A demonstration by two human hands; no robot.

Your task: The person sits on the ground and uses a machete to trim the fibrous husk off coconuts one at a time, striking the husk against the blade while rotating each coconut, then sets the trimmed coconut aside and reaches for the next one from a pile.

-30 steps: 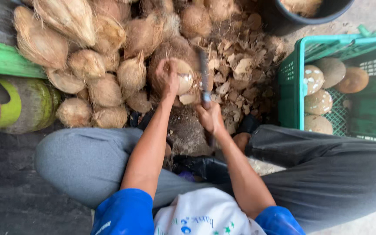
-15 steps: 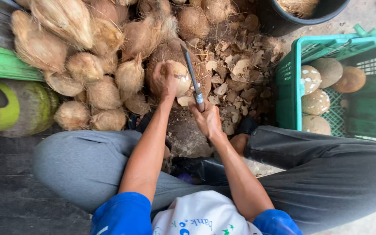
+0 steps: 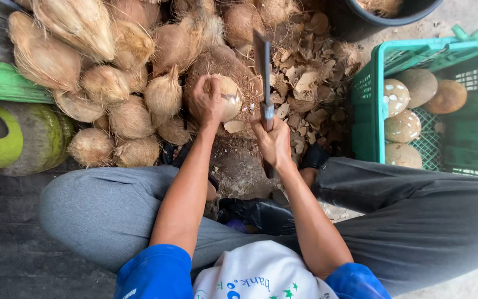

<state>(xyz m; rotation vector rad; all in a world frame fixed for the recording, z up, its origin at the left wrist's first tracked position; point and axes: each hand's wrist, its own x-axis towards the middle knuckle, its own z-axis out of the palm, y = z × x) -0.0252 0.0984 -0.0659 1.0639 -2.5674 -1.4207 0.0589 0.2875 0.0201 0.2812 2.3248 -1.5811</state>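
Note:
My left hand (image 3: 206, 101) grips a partly peeled pale coconut (image 3: 229, 97), which rests on a large brown husk block (image 3: 225, 63). My right hand (image 3: 273, 141) is closed around the handle of a broad-bladed cleaver (image 3: 261, 61). The blade points away from me, raised just right of the coconut. Both arms reach forward between my knees in grey trousers.
A heap of husked brown coconuts (image 3: 112, 88) fills the upper left. Husk chips (image 3: 311, 83) litter the ground in the middle. A green plastic crate (image 3: 369, 105) at right holds several peeled coconuts (image 3: 402, 126). A green gas cylinder (image 3: 12, 141) lies at left, a dark tub (image 3: 394, 14) above.
The cleaver has swung up from a tilted position near the coconut to a more upright, raised one. My left hand still holds the coconut in the same place.

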